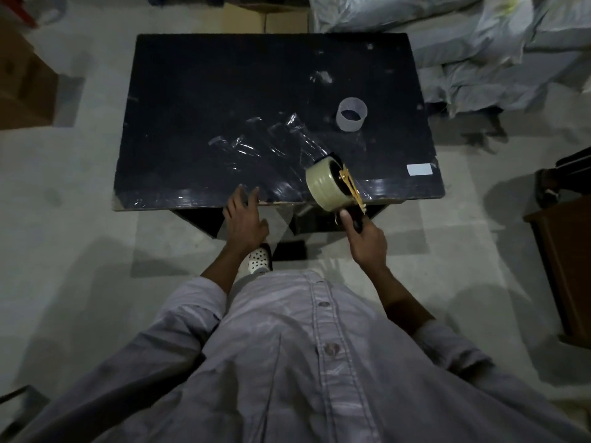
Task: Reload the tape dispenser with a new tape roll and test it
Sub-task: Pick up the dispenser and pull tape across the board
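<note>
Starting at the far left, brown cardboard boxes [22, 87] are seen on the pale floor [80, 219], well apart from the black table [224, 91]. No brand or writing can be read anywhere; the light is too dim.

At the table's near edge, the left hand [244, 219] is laid with its fingers spread, the fingertips resting on the tabletop's lip and nothing gripped. Just below it, a white perforated clog [259, 259] is glimpsed on the floor.

Across the middle of the tabletop, crinkled strips of clear tape [271, 139] are stuck down, glinting. Much bare black surface is left open toward the far and left edges.

Further right, an empty translucent tape core [351, 118] is stood upright, apart from everything else. Nearer, the tape dispenser [339, 187] is held over the near edge, a full beige tape roll [323, 187] mounted on it and a yellow metal frame showing at its side. Its dark handle is wrapped tight by the right hand [367, 241], fingers closed around it.

Toward the right corner, a small blank white label [419, 169] is stuck flat. Beyond the table's right edge, grey sacks [479, 59] are piled, and a brown wooden cabinet [566, 266] crowds the floor.
</note>
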{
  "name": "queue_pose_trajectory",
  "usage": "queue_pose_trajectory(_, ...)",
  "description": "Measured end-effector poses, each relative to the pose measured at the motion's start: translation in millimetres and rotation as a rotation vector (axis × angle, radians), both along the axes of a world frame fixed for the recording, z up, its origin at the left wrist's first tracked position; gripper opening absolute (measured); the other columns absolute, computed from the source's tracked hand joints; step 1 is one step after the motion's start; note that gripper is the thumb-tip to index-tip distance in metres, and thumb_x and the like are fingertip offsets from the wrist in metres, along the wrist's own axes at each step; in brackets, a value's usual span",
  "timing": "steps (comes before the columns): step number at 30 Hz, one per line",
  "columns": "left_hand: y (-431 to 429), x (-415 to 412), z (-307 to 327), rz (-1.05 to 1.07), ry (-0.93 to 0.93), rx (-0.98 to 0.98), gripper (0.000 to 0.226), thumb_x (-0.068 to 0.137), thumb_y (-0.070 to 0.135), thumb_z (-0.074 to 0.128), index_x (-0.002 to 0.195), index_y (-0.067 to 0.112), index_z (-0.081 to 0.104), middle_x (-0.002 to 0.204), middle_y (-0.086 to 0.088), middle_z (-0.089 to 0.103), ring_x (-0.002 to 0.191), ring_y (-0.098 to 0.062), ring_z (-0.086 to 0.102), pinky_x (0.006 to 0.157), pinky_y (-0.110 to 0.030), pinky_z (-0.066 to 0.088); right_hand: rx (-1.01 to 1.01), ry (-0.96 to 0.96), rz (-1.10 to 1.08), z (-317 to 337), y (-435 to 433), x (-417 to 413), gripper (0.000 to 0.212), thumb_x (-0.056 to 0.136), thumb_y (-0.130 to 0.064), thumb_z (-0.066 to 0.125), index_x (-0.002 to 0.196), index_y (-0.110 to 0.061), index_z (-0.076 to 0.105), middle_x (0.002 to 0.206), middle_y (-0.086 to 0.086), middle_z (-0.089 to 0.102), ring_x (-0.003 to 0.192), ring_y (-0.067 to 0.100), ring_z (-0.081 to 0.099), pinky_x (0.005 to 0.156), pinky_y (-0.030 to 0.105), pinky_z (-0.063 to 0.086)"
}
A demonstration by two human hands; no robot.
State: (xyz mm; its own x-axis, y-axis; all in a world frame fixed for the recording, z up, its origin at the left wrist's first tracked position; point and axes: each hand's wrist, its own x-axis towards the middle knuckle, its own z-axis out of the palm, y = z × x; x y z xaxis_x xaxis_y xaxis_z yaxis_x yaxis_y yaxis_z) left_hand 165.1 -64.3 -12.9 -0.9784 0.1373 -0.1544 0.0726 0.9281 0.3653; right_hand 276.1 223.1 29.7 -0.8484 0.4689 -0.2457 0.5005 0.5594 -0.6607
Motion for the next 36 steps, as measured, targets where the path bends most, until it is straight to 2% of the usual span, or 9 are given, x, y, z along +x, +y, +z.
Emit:
queue_pose_trajectory(2, -3.8, -13.7, 4.7, 0.004, 0.022, -0.005, 0.099, 0.084, 0.021, 0.082, 0.170, 0.021, 0.033, 0.178, -0.024, 0.016, 0.162, -0.049, 0.022, 0.128, -0.065, 0.026, 0.022, 0.006, -0.026, 4.1, -4.1, -28.3, 0.085, 0.099, -0.095, 0.046, 0.129, -0.021, 0.075, 0.125, 0.011, 0.082, 0.124, 0.041, 0.072, 0.107, 0.054, 0.056)
queue_pose_trajectory(5, -12.2, -35.7, 6.9, 0.020, 0.049, 0.008, 0.097, 0.085, 0.020, 0.081, 0.170, 0.018, 0.034, 0.178, -0.025, 0.017, 0.162, -0.050, 0.021, 0.129, -0.066, 0.024, 0.045, 0.006, -0.069, 4.6, -10.8, -67.0, 0.092, 0.089, -0.104, 0.047, 0.126, -0.024, 0.075, 0.126, 0.010, 0.081, 0.128, 0.041, 0.071, 0.109, 0.055, 0.055)
queue_pose_trajectory(11, -26.4, -80.6, 8.3, -0.001, 0.050, 0.010, 0.095, 0.088, 0.024, 0.081, 0.169, 0.018, 0.033, 0.177, -0.026, 0.016, 0.161, -0.052, 0.021, 0.129, -0.069, 0.025, 0.107, -0.009, -0.095, -6.2, -18.2, -130.9, 0.106, 0.074, -0.114, 0.048, 0.114, -0.022, 0.079, 0.110, 0.011, 0.084, 0.114, 0.039, 0.076, 0.098, 0.052, 0.060)
queue_pose_trajectory(14, -37.7, -102.0, 11.5, -0.021, 0.039, 0.000, 0.097, 0.087, 0.028, 0.082, 0.170, 0.018, 0.032, 0.177, -0.027, 0.016, 0.161, -0.052, 0.020, 0.129, -0.069, 0.026, 0.145, -0.044, -0.104, -5.0, -28.2, -155.0, 0.097, 0.079, -0.108, 0.055, 0.119, -0.022, 0.079, 0.115, 0.012, 0.083, 0.116, 0.038, 0.076, 0.088, 0.042, 0.051)
queue_pose_trajectory(17, -51.5, -121.1, 12.7, -0.059, 0.051, -0.027, 0.101, 0.088, 0.035, 0.083, 0.172, 0.018, 0.029, 0.179, -0.027, 0.013, 0.164, -0.051, 0.016, 0.132, -0.068, 0.020, 0.146, -0.068, -0.125, -6.6, -39.0, -173.7, 0.091, 0.083, -0.101, 0.060, 0.122, -0.021, 0.078, 0.120, 0.015, 0.082, 0.120, 0.040, 0.074, 0.086, 0.041, 0.042)
queue_pose_trajectory(22, -69.8, -147.3, 8.3, -0.128, 0.067, -0.050, 0.101, 0.099, 0.048, 0.073, 0.177, 0.026, 0.013, 0.185, -0.017, -0.004, 0.170, -0.046, 0.000, 0.134, -0.070, 0.008, 0.133, -0.088, -0.200, -15.8, -55.3, -196.4, 0.098, 0.077, -0.108, 0.055, 0.117, -0.021, 0.078, 0.119, 0.016, 0.082, 0.119, 0.045, 0.075, 0.095, 0.050, 0.055)
queue_pose_trajectory(30, -91.5, -172.8, 7.4, -0.166, 0.079, -0.070, 0.095, 0.103, 0.061, 0.060, 0.177, 0.025, 0.014, 0.186, -0.015, -0.003, 0.171, -0.044, -0.001, 0.134, -0.072, 0.011, 0.131, -0.097, -0.198, -35.5, -70.9, -206.4, 0.090, 0.077, -0.103, 0.063, 0.104, -0.018, 0.076, 0.107, 0.014, 0.082, 0.107, 0.040, 0.078, 0.090, 0.049, 0.062)
queue_pose_trajectory(33, -98.4, -172.8, 6.8, -0.183, 0.063, -0.059, 0.096, 0.102, 0.070, 0.056, 0.177, 0.025, 0.015, 0.186, -0.013, -0.003, 0.171, -0.043, -0.002, 0.135, -0.069, 0.005, 0.060, -0.105, -0.168, -56.0, -64.3, -203.5, 0.086, 0.074, -0.098, 0.073, 0.113, -0.022, 0.077, 0.112, 0.009, 0.082, 0.109, 0.037, 0.076, 0.089, 0.046, 0.061)
queue_pose_trajectory(36, -102.0, -171.4, 7.6, -0.189, 0.055, -0.059, 0.099, 0.100, 0.077, 0.045, 0.177, 0.023, 0.015, 0.187, -0.010, -0.002, 0.172, -0.040, -0.002, 0.135, -0.069, 0.005, 0.072, -0.047, -0.174, -52.4, -70.5, -195.8, 0.096, 0.075, -0.102, 0.070, 0.128, -0.022, 0.065, 0.128, 0.008, 0.070, 0.119, 0.035, 0.071, 0.095, 0.049, 0.061)
